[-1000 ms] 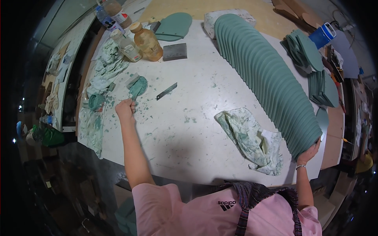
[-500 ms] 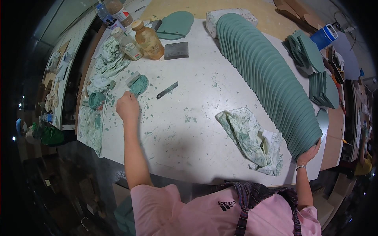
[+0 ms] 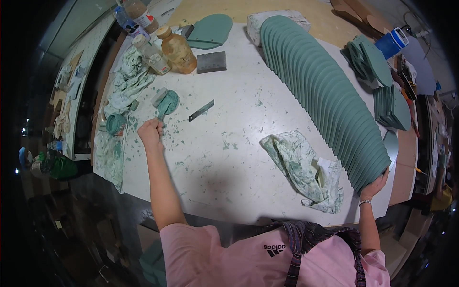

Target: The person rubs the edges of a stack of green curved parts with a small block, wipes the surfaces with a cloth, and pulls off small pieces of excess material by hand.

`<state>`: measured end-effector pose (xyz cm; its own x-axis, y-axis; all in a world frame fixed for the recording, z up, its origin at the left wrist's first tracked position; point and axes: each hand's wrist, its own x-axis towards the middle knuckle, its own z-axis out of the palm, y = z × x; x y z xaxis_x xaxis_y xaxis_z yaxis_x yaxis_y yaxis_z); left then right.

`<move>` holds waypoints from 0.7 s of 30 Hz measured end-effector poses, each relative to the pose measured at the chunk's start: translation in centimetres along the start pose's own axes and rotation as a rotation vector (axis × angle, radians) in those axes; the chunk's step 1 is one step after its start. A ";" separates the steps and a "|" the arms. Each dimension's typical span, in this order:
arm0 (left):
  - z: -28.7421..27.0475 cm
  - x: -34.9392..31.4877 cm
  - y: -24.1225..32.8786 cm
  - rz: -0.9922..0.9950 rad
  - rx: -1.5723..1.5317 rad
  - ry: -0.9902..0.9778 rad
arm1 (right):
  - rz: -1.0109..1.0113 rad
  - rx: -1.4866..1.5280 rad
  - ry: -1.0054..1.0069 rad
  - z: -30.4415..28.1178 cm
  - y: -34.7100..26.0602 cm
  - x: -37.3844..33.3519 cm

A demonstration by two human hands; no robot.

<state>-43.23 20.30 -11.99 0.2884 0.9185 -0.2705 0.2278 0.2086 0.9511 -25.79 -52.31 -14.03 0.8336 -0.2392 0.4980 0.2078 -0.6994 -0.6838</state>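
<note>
The head view is showing the right hand (image 3: pixel 375 184) pressing flat, fingers spread, against the near end of a long row of green discs (image 3: pixel 325 91) standing on edge across the white surface (image 3: pixel 229 162). The left hand (image 3: pixel 150 131) is closing its fingers round a green-smeared putty knife (image 3: pixel 165 104). The spreading step seems to be in hand, so the next move is needing a steady row. A stained rag (image 3: pixel 306 167) is lying between the hands.
</note>
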 end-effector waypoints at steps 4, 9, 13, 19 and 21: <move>-0.4 0.4 -0.8 0.068 0.040 -0.005 | 0.006 -0.007 0.007 0.1 0.4 0.0; -0.6 0.4 -1.4 0.151 0.088 0.019 | -0.017 -0.013 -0.003 0.1 0.8 -0.4; 0.1 -0.1 -1.6 0.070 -0.018 -0.007 | -0.014 -0.026 -0.008 -0.8 0.6 -0.4; -2.2 1.7 -3.3 -0.106 -0.410 -0.175 | 0.030 -0.132 0.035 0.7 1.6 -1.1; -1.2 0.5 -2.6 -0.230 -0.482 -0.233 | -0.054 -0.155 0.070 0.5 1.3 -1.3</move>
<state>-44.77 20.58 -14.39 0.4912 0.7445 -0.4521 -0.1241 0.5735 0.8097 -26.34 -52.62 -15.84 0.7844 -0.2414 0.5714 0.1651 -0.8067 -0.5674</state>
